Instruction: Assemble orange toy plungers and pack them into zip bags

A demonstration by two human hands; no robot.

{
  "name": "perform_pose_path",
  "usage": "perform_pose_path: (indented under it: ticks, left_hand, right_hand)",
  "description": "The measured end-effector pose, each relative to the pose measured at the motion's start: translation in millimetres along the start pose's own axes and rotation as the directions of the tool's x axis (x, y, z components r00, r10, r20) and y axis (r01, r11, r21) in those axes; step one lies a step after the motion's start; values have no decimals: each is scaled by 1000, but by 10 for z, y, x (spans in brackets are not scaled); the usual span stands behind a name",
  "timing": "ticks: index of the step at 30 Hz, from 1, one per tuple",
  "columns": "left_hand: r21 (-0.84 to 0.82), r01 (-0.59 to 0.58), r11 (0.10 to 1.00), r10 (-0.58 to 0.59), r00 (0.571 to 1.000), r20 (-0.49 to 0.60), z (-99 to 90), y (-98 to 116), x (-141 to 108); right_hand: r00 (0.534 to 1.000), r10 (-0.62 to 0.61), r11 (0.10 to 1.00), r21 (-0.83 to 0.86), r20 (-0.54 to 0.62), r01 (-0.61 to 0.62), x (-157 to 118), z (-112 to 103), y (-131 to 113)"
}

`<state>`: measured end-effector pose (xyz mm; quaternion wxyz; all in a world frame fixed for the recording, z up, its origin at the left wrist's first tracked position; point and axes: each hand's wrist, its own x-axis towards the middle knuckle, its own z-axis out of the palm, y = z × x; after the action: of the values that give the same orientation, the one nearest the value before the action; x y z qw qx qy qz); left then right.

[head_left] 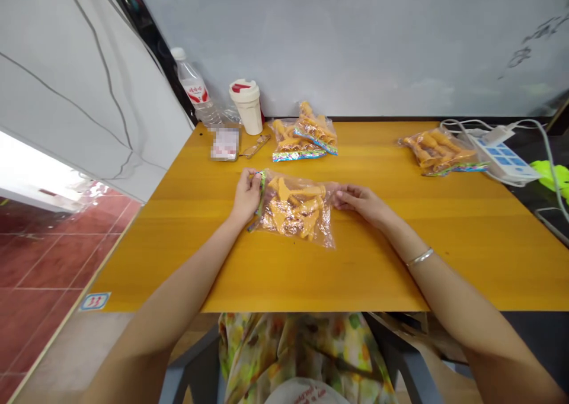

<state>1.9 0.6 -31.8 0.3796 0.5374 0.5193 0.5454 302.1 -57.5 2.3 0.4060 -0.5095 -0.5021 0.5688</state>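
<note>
A clear plastic bag (296, 208) of orange pieces lies on its side on the wooden table, its colourful header strip toward the left. My left hand (248, 196) is closed on that strip, thumb on top. At the bag's right end, my right hand (355, 201) pinches the clear plastic near the upper corner. Two similar bags (299, 140) overlap at the back of the table, one partly on the other. Another such bag (440, 149) rests at the back right.
At the back left stand a water bottle (195, 90) and a white cup (248, 105), with glasses (255, 146) and a blurred flat item (226, 143) before them. A power strip (504, 155) with white cables lies at the right, beside a green object (551, 176).
</note>
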Motion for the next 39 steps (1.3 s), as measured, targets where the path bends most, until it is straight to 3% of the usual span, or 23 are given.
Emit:
perform_pose_path:
  ticks: [3,7,10,12,17,20,23,25,28,32,35,39]
  left_hand:
    - [-57,60,997,-61,998,-10,-24,-26,36]
    - [-37,-1,999,1,1000,1,-34,-26,52]
    - [-30,-15,999,16,999,31,-30,-31,53]
    - [-35,-11,999,12,999,35,-30,-33,50]
    - [-58,22,998,-21,1000,8,-31,8,30]
    - [-64,49,997,-49,999,1,-21,48,16]
    - [-73,59,996,-59,998,0,-17,66,6]
    - [-86,64,994,-64,998,8,-20,66,0]
    - [-115,74,991,-71,997,33,-18,56,-11]
    - [-135,77,988,-73,997,32,26,13,-30]
    - [-141,72,987,-68,997,35,78,-35,-44]
    - [-149,41,988,-36,999,38,130,-78,-74]
  right_hand:
    - [998,-20,999,42,-60,22,20,82,54]
    - [973,-59,989,116,-222,87,4,56,-11]
    - [962,-40,976,195,-270,95,-11,26,-76]
    - [966,2,978,204,-259,52,-9,31,-90]
    - [988,129,980,162,-88,-114,-18,83,-45]
    - [989,140,971,202,-36,-130,-49,100,-7]
    - [996,20,983,182,-91,-3,-69,110,21]
    - [992,-82,993,73,-98,89,-68,115,29]
    - [980,-197,973,-120,28,199,-59,125,24]
    - [942,-255,929,-214,218,301,-73,172,-2]
    - [912,-306,856,-339,274,389,-97,207,-12]
    - [853,-388,672,-526,350,521,-83,195,29]
